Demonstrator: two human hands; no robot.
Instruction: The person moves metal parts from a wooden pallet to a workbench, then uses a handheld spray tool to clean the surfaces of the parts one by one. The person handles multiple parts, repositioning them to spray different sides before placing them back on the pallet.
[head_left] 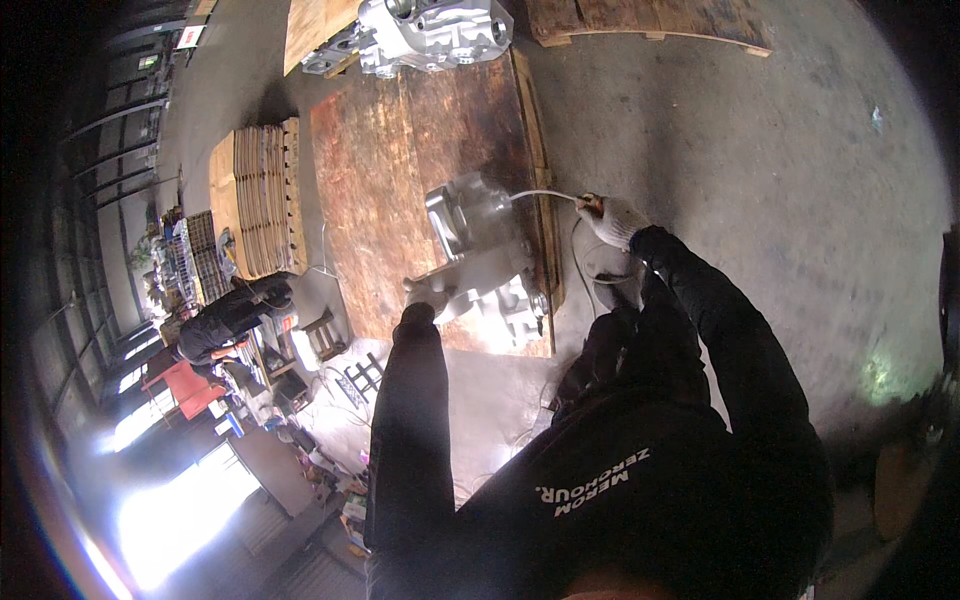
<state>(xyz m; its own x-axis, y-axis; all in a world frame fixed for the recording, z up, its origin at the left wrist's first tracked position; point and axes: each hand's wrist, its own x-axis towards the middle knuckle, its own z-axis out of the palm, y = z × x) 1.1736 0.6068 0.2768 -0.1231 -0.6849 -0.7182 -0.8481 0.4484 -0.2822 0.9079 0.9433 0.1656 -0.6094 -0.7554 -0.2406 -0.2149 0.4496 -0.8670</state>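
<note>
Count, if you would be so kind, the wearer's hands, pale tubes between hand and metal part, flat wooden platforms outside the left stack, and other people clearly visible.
Hands (left hand, right hand): 2
Pale tube: 1
Wooden platforms (middle, upper left, upper right): 3
Other person: 1
Total: 7

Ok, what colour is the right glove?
The right glove is greyish white, clearest in the head view.

The gloved left hand (428, 297) contacts the near-left edge of a grey metal casting (485, 238) on a wooden platform (365, 180). The gloved right hand (612, 220) grips one end of a thin curved tube (540, 193); its other end meets the casting. A second casting (440, 35) lies beyond.
</note>
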